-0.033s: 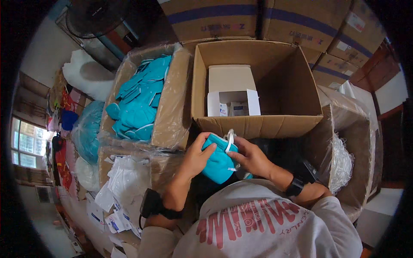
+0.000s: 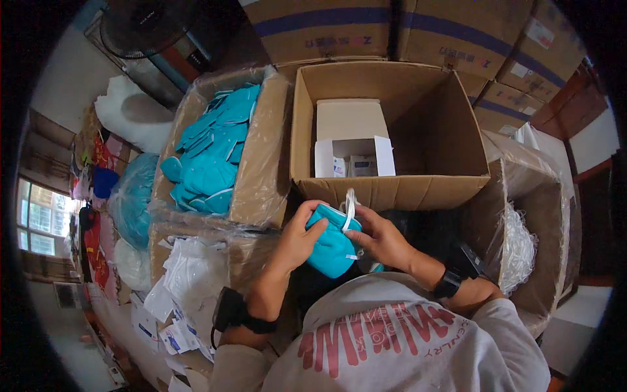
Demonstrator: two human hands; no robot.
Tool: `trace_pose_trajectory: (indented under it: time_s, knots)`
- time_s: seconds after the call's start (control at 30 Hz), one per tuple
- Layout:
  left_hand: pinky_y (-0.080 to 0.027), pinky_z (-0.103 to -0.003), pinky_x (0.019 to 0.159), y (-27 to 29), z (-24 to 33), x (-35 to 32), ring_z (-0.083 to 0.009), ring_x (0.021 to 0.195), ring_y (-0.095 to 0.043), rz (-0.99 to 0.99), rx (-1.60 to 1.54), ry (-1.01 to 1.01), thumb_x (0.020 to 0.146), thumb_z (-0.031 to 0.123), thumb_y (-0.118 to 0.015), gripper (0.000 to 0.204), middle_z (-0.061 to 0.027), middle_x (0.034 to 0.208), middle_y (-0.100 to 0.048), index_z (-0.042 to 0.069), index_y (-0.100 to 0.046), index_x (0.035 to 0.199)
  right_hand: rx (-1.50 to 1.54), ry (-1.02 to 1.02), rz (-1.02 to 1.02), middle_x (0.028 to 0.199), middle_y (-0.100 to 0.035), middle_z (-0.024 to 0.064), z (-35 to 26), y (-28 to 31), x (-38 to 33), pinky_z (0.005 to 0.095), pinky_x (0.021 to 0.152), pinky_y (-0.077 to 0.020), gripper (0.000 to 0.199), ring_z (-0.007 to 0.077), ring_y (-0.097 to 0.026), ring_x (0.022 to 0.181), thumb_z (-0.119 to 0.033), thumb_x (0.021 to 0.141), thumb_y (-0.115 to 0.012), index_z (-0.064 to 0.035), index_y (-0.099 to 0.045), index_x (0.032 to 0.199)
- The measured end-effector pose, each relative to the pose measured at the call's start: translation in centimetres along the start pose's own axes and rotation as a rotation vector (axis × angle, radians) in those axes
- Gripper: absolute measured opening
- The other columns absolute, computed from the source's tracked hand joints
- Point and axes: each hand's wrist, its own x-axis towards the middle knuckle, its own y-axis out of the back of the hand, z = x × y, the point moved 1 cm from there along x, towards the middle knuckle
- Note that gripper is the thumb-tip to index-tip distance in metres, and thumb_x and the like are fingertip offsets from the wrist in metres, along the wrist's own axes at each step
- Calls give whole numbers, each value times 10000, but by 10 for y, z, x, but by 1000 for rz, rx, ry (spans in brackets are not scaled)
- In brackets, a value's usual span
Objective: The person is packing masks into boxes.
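Two hands hold one teal face mask [image 2: 332, 245] before the open cardboard box [image 2: 392, 186]: left hand [image 2: 297, 242] clamped on its side, right hand [image 2: 382, 238] pinching its white strap [image 2: 349, 208]

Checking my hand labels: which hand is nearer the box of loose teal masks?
Left. The left hand sits just below the box of teal masks; the right hand is farther off, across the held teal mask.
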Motion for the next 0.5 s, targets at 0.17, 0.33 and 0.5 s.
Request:
trace_pose_trajectory:
  time_s: [0.17,0.33,0.5]
  knots:
    - [-373,-256,828,2,7,-3,-123,932,-480,-59,5,-15,815,22,-476,251,-60,965,-519,31,-453,1065,-131,-141,-39,1084,-538,210,-28,15,1,348,831,-438,604,299,-542,1006,-215,762,-657,-38,-349,1251]
    - [-374,-256,822,6,19,-4,-118,926,-476,-160,151,5,778,-9,-456,257,-58,960,-518,29,-456,1032,-787,508,-170,1219,-440,205,-79,32,13,397,975,-307,684,333,-359,1191,-341,730,-653,-53,-343,1268]
    - [-373,-266,827,10,9,-5,-114,932,-468,-233,-20,-63,802,31,-481,197,-67,966,-522,34,-457,997,-797,164,-490,849,-575,182,-63,23,22,416,763,-420,353,360,-540,868,-313,775,-603,-38,-539,987]
